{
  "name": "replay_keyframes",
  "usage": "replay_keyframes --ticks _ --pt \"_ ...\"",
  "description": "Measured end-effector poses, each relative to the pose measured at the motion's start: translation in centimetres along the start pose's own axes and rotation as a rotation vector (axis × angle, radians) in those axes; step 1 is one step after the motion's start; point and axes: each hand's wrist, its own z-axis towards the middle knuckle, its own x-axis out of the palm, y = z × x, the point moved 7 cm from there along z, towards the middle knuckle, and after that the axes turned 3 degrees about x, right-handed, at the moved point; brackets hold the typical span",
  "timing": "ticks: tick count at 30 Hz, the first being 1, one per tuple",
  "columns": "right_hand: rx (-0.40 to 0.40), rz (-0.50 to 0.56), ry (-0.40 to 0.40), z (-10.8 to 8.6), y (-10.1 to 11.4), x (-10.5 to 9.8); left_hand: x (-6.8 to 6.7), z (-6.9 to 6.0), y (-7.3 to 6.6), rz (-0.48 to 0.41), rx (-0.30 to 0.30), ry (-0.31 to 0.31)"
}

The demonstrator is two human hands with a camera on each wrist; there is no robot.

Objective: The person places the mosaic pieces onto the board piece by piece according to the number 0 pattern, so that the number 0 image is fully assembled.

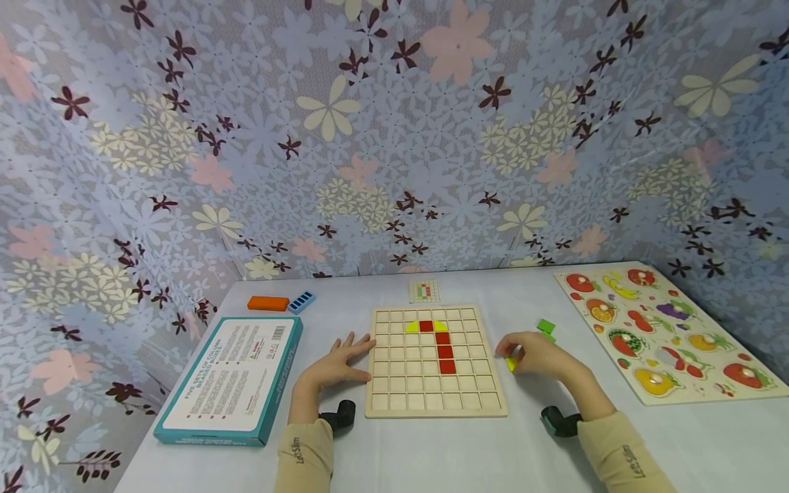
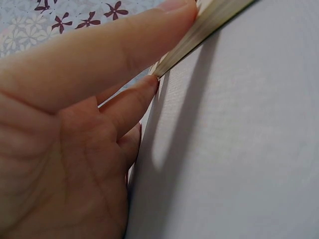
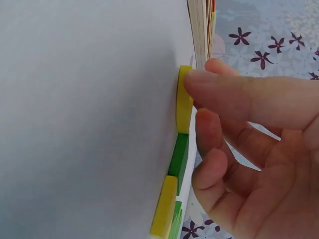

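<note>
A wooden grid board (image 1: pixel 407 405) lies in the middle of the table, with several red squares (image 1: pixel 445 352) and two rounded yellow pieces (image 1: pixel 412 328) set in its cells. My left hand (image 1: pixel 333 366) is spread at the board's left side, thumb and fingertips touching its edge; the left wrist view shows this contact close up. Right of the board, my right hand (image 1: pixel 542 355) has its thumb and bent fingers at a yellow piece (image 3: pixel 184 102) low at the table. Beside that hand lie green pieces (image 1: pixel 545 326), and the right wrist view shows another yellow piece (image 3: pixel 164 206).
Behind the board lies a small pattern card (image 1: pixel 424 291). A teal-edged box (image 1: pixel 228 380) is at the left, with an orange block (image 1: pixel 268 303) and a blue slotted block (image 1: pixel 301 302) behind it. A fruit puzzle board (image 1: pixel 662 335) occupies the right side. Floral fabric hangs behind.
</note>
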Motion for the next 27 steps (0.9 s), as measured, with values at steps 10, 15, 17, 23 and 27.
replay_keyframes --ticks 10,15,17,23,27 --pt "-0.028 -0.061 -0.030 0.06 0.08 0.00 0.07 0.29 0.39 0.021 -0.031 0.000" --pt "-0.047 -0.079 -0.043 -0.04 0.34 -0.03 0.06 0.31 0.30 0.027 -0.028 -0.007" --pt "-0.042 -0.083 -0.045 -0.03 0.38 -0.05 0.06 0.33 0.33 0.027 -0.028 -0.009" --pt "-0.031 -0.087 -0.048 0.00 0.38 -0.02 0.10 0.42 0.63 0.021 -0.036 -0.012" --pt "-0.052 -0.072 -0.043 -0.07 0.46 -0.01 0.10 0.42 0.60 0.020 -0.035 -0.012"
